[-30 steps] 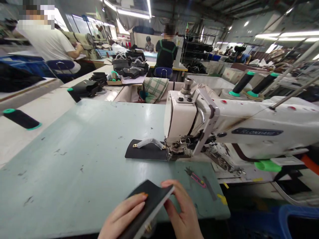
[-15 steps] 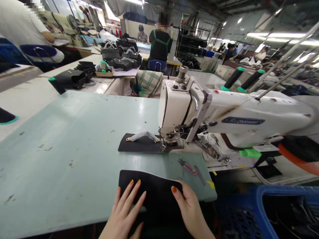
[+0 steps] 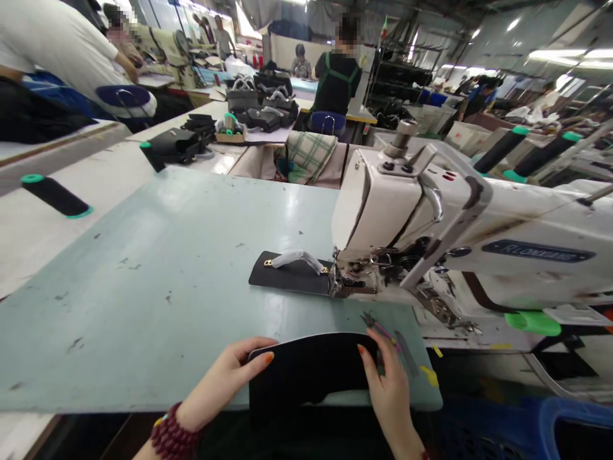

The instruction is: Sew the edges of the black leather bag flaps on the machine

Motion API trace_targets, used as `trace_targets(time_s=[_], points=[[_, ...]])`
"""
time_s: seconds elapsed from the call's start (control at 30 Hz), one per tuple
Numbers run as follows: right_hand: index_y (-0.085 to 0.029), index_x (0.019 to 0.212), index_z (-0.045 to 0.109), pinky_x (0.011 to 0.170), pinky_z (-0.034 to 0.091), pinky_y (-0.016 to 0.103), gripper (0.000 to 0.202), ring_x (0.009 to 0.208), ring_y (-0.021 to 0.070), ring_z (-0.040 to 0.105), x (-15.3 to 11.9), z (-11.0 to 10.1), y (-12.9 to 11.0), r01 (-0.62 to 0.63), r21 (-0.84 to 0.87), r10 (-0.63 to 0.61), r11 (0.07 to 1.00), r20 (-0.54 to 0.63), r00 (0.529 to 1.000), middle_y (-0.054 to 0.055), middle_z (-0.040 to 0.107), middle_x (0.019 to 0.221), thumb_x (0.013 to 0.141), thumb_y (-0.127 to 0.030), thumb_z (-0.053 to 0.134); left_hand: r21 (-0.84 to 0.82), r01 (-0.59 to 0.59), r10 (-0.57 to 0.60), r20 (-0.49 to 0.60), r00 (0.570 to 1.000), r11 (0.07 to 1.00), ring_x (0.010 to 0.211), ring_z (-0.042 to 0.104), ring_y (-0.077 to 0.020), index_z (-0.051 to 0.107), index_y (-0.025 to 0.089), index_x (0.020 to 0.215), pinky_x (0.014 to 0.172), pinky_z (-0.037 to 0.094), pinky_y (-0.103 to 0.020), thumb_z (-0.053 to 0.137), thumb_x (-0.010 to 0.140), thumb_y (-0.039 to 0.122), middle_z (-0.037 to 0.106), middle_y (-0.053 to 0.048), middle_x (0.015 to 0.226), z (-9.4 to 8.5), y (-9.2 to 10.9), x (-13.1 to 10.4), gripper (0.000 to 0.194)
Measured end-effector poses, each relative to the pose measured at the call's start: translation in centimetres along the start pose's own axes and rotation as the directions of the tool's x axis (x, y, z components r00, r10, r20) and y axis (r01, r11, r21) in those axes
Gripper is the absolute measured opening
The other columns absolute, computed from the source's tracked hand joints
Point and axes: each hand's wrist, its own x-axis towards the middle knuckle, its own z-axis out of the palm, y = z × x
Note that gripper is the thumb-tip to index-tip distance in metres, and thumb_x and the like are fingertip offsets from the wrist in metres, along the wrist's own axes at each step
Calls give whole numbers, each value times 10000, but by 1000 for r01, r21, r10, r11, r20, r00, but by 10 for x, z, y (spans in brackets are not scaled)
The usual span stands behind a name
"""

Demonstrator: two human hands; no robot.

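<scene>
A black panel (image 3: pixel 311 367) spans the front edge of the pale green table, held at both ends. My left hand (image 3: pixel 234 370) grips its left corner, thumb on the near face and fingers behind. At the right corner my right hand (image 3: pixel 387 377) pinches the panel between thumb and fingers. Beyond it lies a dark flap (image 3: pixel 292 281) with a wrapped handle (image 3: pixel 297 259) and gold fittings, its right end by the needle area of the white sewing machine (image 3: pixel 378 204). Thread snips (image 3: pixel 378 326) rest just past my right hand.
A metal strip (image 3: pixel 406 352) lies near the right table edge. Black thread cones (image 3: pixel 57 195) stand or lie at the left. A blue basket (image 3: pixel 546 421) is at the lower right. Black bags (image 3: pixel 263 96) and seated people are behind.
My left hand has gone from lying spread on the panel to gripping its left corner. The panel's top edge now bows upward. The view has shifted left.
</scene>
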Motion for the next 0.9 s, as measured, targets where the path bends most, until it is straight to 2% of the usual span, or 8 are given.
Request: trace_targets(time_s=[0.13, 0.3, 0.5, 0.63, 0.77, 0.9], points=[[-179, 1176, 646, 903, 523, 427, 267, 1044, 261, 639, 4, -2, 6, 123, -145, -125, 982, -9, 992, 124, 676, 1113, 978, -324, 542, -128, 6, -19, -100, 995, 992, 830, 704, -233, 767, 177, 1003, 749, 549, -282, 616, 873, 451, 772, -60, 881, 20, 3, -6, 339], [-175, 1080, 694, 796, 515, 426, 260, 918, 265, 607, 5, -3, 4, 119, -258, -138, 959, -56, 989, 137, 625, 1007, 966, -368, 561, -139, -7, -20, -193, 981, 990, 751, 694, -215, 763, 164, 952, 653, 543, -252, 633, 858, 454, 763, -64, 831, 32, 2, -5, 332], [-176, 1106, 670, 841, 514, 419, 222, 943, 257, 607, -2, 3, 4, 138, -269, -148, 953, -19, 989, 120, 624, 984, 977, -313, 551, -200, 18, -66, -234, 970, 980, 762, 705, -232, 760, 152, 1003, 668, 570, -282, 665, 837, 453, 775, -93, 889, 38, -9, -8, 356], [-157, 1077, 642, 856, 513, 444, 243, 963, 271, 613, -3, 8, 6, 100, -234, -114, 967, -44, 993, 128, 631, 974, 989, -348, 521, -253, 29, -93, -246, 965, 967, 743, 702, -223, 767, 147, 961, 655, 562, -273, 689, 818, 456, 776, -92, 876, 41, -6, -7, 349], [-163, 1008, 605, 855, 511, 440, 266, 980, 272, 606, 2, 8, 10, -12, -103, 9, 995, -31, 999, 126, 629, 985, 975, -415, 526, -282, 33, -110, -261, 959, 959, 762, 696, -231, 769, 150, 893, 678, 547, -278, 709, 796, 457, 775, -82, 843, 42, 1, -7, 327], [-183, 915, 584, 749, 516, 379, 335, 860, 243, 609, 10, 5, 15, -113, -14, 113, 993, 28, 993, 93, 624, 902, 942, -513, 535, -159, -9, -27, -221, 975, 987, 867, 692, -247, 757, 176, 925, 772, 542, -291, 664, 834, 456, 768, -70, 927, 43, 6, -15, 309]])
